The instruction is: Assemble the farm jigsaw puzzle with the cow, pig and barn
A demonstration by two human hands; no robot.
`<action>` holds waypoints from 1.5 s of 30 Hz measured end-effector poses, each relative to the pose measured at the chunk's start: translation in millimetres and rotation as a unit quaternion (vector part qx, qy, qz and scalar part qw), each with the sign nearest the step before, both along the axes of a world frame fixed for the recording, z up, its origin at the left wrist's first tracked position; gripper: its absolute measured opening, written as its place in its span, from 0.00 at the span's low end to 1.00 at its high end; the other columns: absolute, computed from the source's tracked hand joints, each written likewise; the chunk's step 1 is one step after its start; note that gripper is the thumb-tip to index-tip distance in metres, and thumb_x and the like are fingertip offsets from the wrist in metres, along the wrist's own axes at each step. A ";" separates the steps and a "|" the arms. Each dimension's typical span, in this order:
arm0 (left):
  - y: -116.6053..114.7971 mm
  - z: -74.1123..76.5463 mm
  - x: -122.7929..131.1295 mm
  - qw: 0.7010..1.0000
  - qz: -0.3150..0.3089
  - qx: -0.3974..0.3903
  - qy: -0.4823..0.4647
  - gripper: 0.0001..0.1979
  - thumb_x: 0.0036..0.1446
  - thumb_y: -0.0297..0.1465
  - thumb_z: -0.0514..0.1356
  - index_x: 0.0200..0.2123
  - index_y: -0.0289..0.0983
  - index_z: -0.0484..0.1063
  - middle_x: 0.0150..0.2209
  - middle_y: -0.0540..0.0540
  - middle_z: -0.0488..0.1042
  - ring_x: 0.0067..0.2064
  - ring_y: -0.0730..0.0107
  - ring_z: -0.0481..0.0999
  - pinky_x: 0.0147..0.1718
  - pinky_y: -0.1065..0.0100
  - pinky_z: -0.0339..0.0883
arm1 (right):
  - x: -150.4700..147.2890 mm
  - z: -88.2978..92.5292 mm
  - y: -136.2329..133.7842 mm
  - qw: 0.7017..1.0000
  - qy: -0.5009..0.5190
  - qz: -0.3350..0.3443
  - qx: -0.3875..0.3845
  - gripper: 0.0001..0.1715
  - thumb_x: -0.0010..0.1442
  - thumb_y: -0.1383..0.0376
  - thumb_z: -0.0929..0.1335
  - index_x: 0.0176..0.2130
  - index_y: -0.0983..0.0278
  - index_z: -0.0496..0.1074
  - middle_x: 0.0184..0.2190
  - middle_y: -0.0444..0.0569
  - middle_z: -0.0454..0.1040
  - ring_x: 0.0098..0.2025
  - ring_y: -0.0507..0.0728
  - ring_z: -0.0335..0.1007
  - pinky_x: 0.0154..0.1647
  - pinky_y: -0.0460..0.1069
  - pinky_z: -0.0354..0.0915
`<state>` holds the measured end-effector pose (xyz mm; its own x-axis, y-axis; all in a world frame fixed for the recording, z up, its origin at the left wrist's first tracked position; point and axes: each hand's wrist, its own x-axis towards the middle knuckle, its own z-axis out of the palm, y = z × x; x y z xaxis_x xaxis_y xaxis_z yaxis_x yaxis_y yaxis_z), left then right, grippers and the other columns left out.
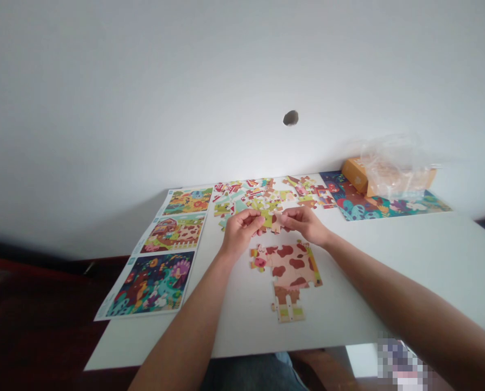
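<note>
My right hand (305, 224) pinches a brown-and-pink puzzle piece (275, 222) above the table. Facing it, my left hand (244, 228) is closed, thumb against fingers, at the edge of a green puzzle piece (267, 219). I cannot tell whether the green and brown pieces are joined. Below both hands lies a partly assembled cow puzzle (293, 265), with the head at the left, a spotted body and legs reaching down. Behind the hands, many loose puzzle pieces (242, 190) lie spread and overlapping, in green, red and pale blue.
A reference sheet (173, 233) with three pictures lies along the left side. At the back right, an orange box (354, 175) and a clear plastic bag (401, 168) rest on a dark, colourful picture board (356, 209). The white wall (145, 108) borders the table's back edge.
</note>
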<state>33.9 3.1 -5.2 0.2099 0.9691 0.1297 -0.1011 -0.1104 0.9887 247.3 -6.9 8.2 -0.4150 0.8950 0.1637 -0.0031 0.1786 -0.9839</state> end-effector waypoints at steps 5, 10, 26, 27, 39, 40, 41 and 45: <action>-1.3 3.1 0.4 1.000 -0.006 0.004 -0.018 0.13 0.52 0.37 0.69 0.34 0.34 0.74 0.21 0.51 0.73 0.20 0.75 0.71 0.20 0.73 0.57 | 5.8 -0.9 1.0 0.999 0.001 0.032 0.010 0.20 0.61 0.53 0.70 0.30 0.68 0.77 0.24 0.45 0.70 0.25 0.49 0.55 0.29 0.48 0.51; -3.2 6.0 -1.0 1.000 -0.020 -0.002 -0.014 0.14 0.52 0.38 0.69 0.35 0.35 0.73 0.18 0.53 0.71 0.17 0.73 0.71 0.17 0.73 0.53 | 7.6 -4.3 3.6 0.999 0.011 0.022 0.020 0.20 0.62 0.53 0.70 0.29 0.67 0.77 0.27 0.49 0.76 0.28 0.52 0.63 0.33 0.49 0.57; -5.9 8.6 -4.7 0.999 -0.041 -0.019 0.009 0.14 0.52 0.38 0.68 0.36 0.34 0.73 0.17 0.54 0.69 0.13 0.75 0.68 0.14 0.74 0.50 | 12.5 -10.0 6.5 0.999 -0.012 0.030 0.021 0.20 0.61 0.54 0.70 0.27 0.67 0.75 0.24 0.49 0.76 0.25 0.51 0.64 0.28 0.48 0.57; -6.2 9.0 -4.8 0.999 -0.043 -0.018 0.012 0.14 0.52 0.38 0.68 0.35 0.34 0.73 0.17 0.54 0.70 0.13 0.76 0.68 0.14 0.74 0.49 | 12.7 -10.3 6.4 0.999 -0.018 0.032 0.018 0.20 0.61 0.55 0.70 0.27 0.67 0.75 0.24 0.49 0.75 0.25 0.51 0.63 0.27 0.47 0.57; -8.0 10.0 -4.9 0.995 -0.085 -0.015 0.054 0.12 0.53 0.39 0.67 0.30 0.35 0.72 0.17 0.55 0.66 0.13 0.77 0.66 0.14 0.74 0.50 | 13.0 -4.0 2.2 0.994 -0.089 0.067 0.012 0.16 0.59 0.58 0.71 0.28 0.69 0.76 0.18 0.44 0.71 0.18 0.46 0.54 0.18 0.44 0.48; -8.0 10.1 -4.9 0.995 -0.083 -0.016 0.054 0.13 0.53 0.39 0.67 0.30 0.35 0.72 0.17 0.55 0.66 0.13 0.77 0.66 0.14 0.74 0.51 | 12.7 -3.9 1.9 0.993 -0.093 0.071 0.011 0.15 0.58 0.59 0.71 0.28 0.69 0.77 0.18 0.44 0.71 0.17 0.46 0.53 0.18 0.44 0.48; -8.1 10.2 -4.9 0.995 -0.082 -0.019 0.054 0.13 0.52 0.39 0.67 0.29 0.35 0.72 0.17 0.55 0.66 0.13 0.77 0.66 0.13 0.74 0.51 | 12.5 -3.9 1.7 0.992 -0.096 0.075 0.010 0.15 0.58 0.59 0.71 0.29 0.69 0.77 0.18 0.44 0.71 0.17 0.46 0.53 0.18 0.44 0.48; -8.7 11.3 -4.6 0.996 -0.079 -0.024 0.046 0.13 0.51 0.38 0.68 0.29 0.35 0.71 0.18 0.55 0.67 0.13 0.77 0.66 0.13 0.74 0.50 | 12.3 -3.6 1.4 0.991 -0.105 0.081 0.011 0.16 0.59 0.58 0.70 0.28 0.70 0.76 0.17 0.44 0.71 0.18 0.46 0.55 0.18 0.44 0.50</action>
<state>29.2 -5.6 6.1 0.3697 0.9273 0.0581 -0.0225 -0.0535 0.9983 259.7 -5.5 4.5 -0.5804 0.8107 0.0772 0.1710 0.2140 -0.9617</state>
